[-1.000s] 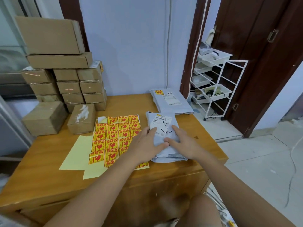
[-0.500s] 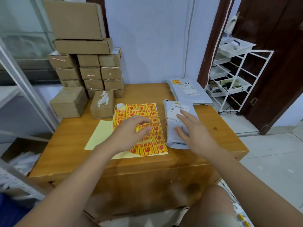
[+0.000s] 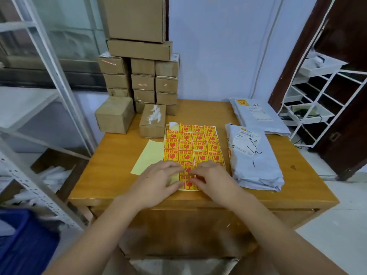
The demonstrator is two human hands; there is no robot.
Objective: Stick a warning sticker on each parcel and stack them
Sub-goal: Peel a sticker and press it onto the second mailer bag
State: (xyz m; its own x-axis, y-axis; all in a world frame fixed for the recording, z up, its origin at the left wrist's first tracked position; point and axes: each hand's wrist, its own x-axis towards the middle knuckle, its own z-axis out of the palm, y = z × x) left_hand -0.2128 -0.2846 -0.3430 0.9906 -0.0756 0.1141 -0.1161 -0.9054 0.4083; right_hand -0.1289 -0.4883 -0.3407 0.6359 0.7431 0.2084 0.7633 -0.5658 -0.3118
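Right hand (image 3: 213, 180) moved onto sticker sheet (image 3: 193, 144), off parcel (image 3: 254, 157)

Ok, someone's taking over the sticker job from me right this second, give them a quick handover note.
Left hand and right hand: both on the near end of the sticker sheet, fingertips working at one sticker; none lifted clear.
Near grey parcel lies right of the sheet; whether it carries a warning sticker is unclear.
Far grey parcel sits behind it with a sticker at its top corner.
Cardboard boxes are stacked at the table's back left.
Left: peel, stick on the near parcel, stack it on the far one.
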